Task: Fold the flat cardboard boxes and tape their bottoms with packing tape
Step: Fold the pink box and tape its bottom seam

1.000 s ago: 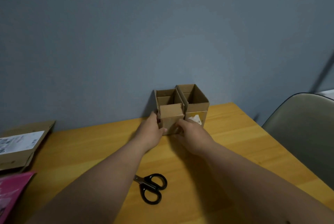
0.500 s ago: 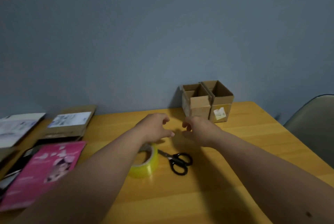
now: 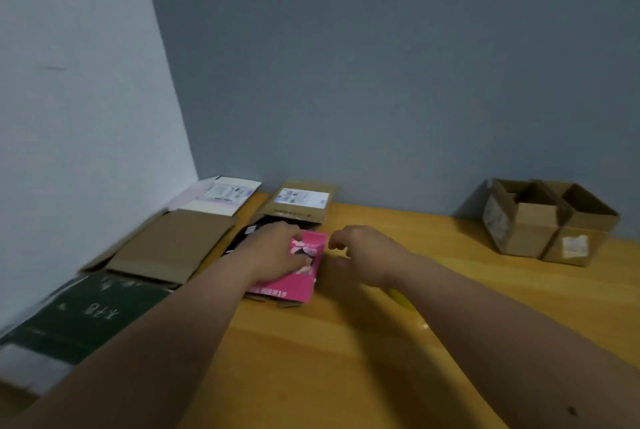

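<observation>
A flat pink printed box (image 3: pixel 300 277) lies on top of a small stack at the table's left side. My left hand (image 3: pixel 273 252) rests on it with fingers spread over its top. My right hand (image 3: pixel 363 253) hovers just right of the pink box with loosely curled fingers and holds nothing. Two folded brown boxes (image 3: pixel 523 224) (image 3: pixel 578 234) stand open-topped at the back right against the wall. A sliver of the yellow tape roll (image 3: pixel 403 298) shows under my right forearm; most of it is hidden.
Several flat boxes lie along the left wall: a brown one (image 3: pixel 173 245), a dark green one (image 3: pixel 79 317), a white one (image 3: pixel 221 196) and a labelled brown one (image 3: pixel 301 201). The wooden table (image 3: pixel 329 359) stretches toward me.
My view swung left from the two folded boxes. Both hands left those boxes and moved to the flat stack; my left hand now lies on the pink box. The scissors are out of view.
</observation>
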